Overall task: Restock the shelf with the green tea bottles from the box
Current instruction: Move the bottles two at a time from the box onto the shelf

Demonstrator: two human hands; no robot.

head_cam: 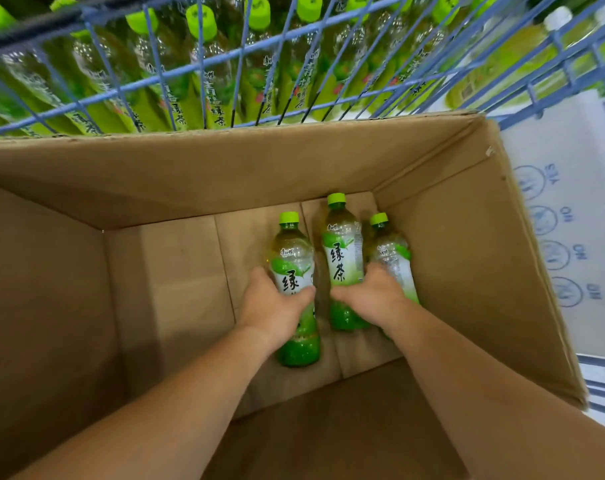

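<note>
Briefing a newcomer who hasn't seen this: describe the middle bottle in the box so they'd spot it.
Look into the open cardboard box in front of the blue wire shelf. Three green-capped bottles lie on its floor. The middle bottle has its cap farthest back and both big label characters showing.

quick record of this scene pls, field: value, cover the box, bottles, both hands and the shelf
box: open cardboard box, three green tea bottles at its far right
left hand: left hand grips the left bottle
right hand: right hand grips the middle bottle
right bottle: right bottle not gripped, partly hidden by the right hand
shelf: blue wire shelf beyond the box, holding green-capped bottles
</note>
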